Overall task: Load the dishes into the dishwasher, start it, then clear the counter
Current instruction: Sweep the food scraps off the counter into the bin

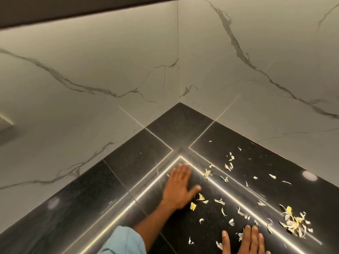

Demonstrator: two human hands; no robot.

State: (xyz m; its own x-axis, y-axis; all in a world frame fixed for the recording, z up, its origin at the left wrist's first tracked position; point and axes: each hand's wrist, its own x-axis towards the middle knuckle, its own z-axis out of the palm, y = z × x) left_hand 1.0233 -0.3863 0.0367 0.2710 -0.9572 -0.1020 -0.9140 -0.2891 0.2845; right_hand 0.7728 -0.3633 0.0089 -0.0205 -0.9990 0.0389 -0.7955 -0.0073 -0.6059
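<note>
Black stone counter (128, 162) corner: our left hand (178, 187) lies flat, fingers spread; our right hand (247, 241), fingers straight, rests among pale peel scraps (293, 224) nearer us.

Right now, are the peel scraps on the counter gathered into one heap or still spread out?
Spread out. The peel scraps lie scattered across the black counter, with only one denser clump at right. Both hands, left and right, lie flat.

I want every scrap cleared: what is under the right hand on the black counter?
Pale peel scraps lie beside the right hand, flat on the black stone counter. One touches a fingertip. Anything beneath the palm is covered.
</note>
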